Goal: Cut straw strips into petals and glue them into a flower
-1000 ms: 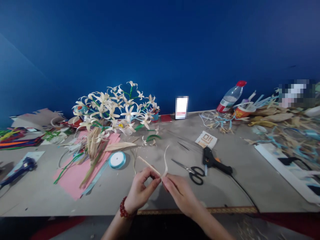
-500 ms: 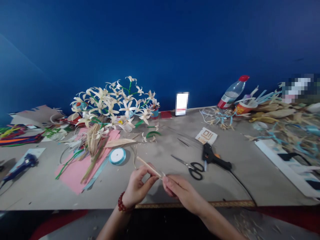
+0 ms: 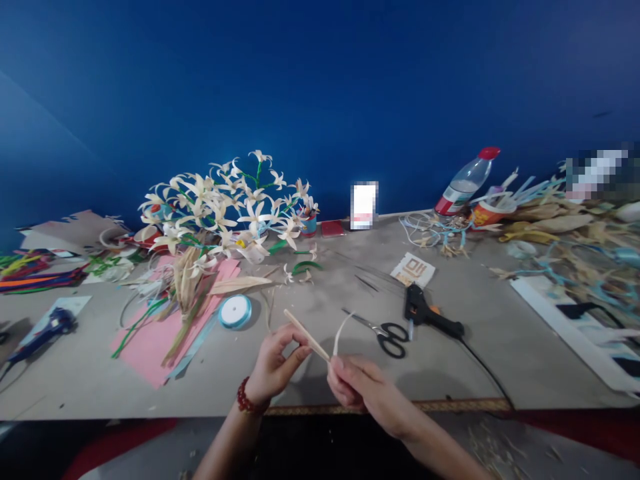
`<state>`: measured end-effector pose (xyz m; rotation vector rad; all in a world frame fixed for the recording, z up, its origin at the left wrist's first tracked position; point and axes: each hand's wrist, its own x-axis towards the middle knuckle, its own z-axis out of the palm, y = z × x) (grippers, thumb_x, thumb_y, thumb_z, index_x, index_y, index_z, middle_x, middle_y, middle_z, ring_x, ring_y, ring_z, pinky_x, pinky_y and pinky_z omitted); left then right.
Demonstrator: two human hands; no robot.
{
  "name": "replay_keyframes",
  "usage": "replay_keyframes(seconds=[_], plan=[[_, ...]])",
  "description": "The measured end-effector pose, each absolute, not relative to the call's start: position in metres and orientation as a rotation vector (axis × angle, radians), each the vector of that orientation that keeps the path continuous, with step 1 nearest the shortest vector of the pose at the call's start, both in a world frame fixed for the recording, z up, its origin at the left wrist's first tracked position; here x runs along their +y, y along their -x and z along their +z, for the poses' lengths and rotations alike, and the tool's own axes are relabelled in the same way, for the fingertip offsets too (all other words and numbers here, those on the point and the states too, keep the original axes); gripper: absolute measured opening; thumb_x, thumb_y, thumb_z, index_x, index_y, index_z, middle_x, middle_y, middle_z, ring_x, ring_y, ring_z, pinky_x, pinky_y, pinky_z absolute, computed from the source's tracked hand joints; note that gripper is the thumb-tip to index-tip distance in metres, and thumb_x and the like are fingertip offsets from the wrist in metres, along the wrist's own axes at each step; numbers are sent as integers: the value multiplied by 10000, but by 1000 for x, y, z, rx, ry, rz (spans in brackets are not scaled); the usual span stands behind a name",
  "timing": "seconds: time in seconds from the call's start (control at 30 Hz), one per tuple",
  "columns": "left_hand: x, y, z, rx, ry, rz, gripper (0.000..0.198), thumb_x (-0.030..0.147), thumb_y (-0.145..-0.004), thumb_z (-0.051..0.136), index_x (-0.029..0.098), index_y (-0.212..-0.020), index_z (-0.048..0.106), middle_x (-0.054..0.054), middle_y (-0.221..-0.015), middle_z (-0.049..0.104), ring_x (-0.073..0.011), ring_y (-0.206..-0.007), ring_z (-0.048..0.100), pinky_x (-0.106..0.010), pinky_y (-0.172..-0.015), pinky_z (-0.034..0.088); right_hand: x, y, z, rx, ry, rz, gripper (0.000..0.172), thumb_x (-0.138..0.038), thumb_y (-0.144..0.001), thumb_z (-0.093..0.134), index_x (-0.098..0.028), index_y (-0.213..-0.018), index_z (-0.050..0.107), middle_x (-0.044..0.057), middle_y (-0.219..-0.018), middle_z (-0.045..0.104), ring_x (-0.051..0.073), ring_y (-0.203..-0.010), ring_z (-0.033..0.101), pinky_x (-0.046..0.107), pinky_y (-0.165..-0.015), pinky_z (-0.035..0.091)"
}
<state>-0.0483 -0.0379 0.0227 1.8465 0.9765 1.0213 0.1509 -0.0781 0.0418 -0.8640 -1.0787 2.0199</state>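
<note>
Right grip [image 3: 361,385] pinches a pale stick [image 3: 317,345], long axis slanting away leftward; left grip [image 3: 274,365]: cannot tell.

Bottle [image 3: 463,185]: tilted here, topped with a red cap [image 3: 489,153].
Orange cup [image 3: 484,217]: seen just beside it.
Power strip [image 3: 563,335]: laid at the right, fitted with a black plug [image 3: 575,311].
Wall [image 3: 320,80]: seen all blue behind!

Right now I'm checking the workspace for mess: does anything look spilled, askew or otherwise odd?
Pale, thin scraps litter the grey floor below the grey tabletop, at lower right, as if dropped. The red-capped clear plastic bottle seems to lean, perhaps from lens distortion.
</note>
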Motion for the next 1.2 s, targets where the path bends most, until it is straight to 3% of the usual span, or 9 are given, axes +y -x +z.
replay_keyframes(seconds=[0.47, 0.53, 0.63, 0.73, 0.8, 1.0, 1.2], plan=[[-26, 60, 0, 1021, -1623, 1035, 165, 284, -887, 584, 164, -775, 573, -30, -754, 573, -150, -712, 536, -263, -677, 428, -83, -188, 56, -734, 452, 2275, 528, -532, -883, 565, -196, -537, 349, -108, -441, 268, 19, -335, 145, 156, -323, 111], [-26, 59, -3, 1013, -1462, 1038, 181, 307, -869, 613, 159, -775, 574, -15, -735, 552, -126, -655, 508, -239, -621, 411, -80, -202, 58, -658, 331, 2191, 581, -591, -862, 554, -213, -506, 293, -123, -399, 204, 16, -297, 99, 152, -294, 114], [-31, 52, -4, 939, -1203, 1055, 194, 315, -848, 649, 157, -774, 564, 12, -691, 527, -96, -594, 470, -212, -573, 387, -67, -211, 53, -459, 500, 1729, 571, -599, -863, 543, -216, -520, 294, -130, -415, 148, 29, -325, 30, 152, -298, 107], [-39, 42, 2, 847, -1120, 1067, 178, 290, -843, 661, 155, -781, 562, 13, -689, 530, -90, -598, 467, -207, -574, 384, -55, -198, 36, -483, 915, 1454, 418, -554, -802, 647, -210, -636, 479, -103, -475, 298, 53, -386, 148, 178, -365, 160], [-43, 36, 9, 823, -1143, 1067, 164, 278, -847, 659, 153, -792, 569, 11, -700, 532, -88, -601, 465, -206, -573, 380, -54, -181, 23, -673, 1178, 1465, 445, -623, -774, 638, -186, -733, 567, -67, -534, 393, 70, -432, 262, 192, -403, 186], [-46, 27, 20, 849, -1358, 990, 150, 270, -864, 641, 142, -808, 588, -13, -746, 558, -105, -649, 496, -227, -617, 405, -66, -144, 21, -1493, 1150, 1365, 409, -552, -916, 480, -185, -744, 537, -36, -643, 428, 122, -611, 380, 239, -571, 325], [-47, 33, 25, 858, -1464, 1104, 103, 221, -879, 613, 154, -806, 585, -9, -727, 552, -121, -678, 503, -243, -641, 403, -60, -154, 18, -1471, 1185, 1308, 419, -563, -923, 447, -202, -709, 458, -49, -631, 366, 119, -591, 348, 234, -557, 313]])
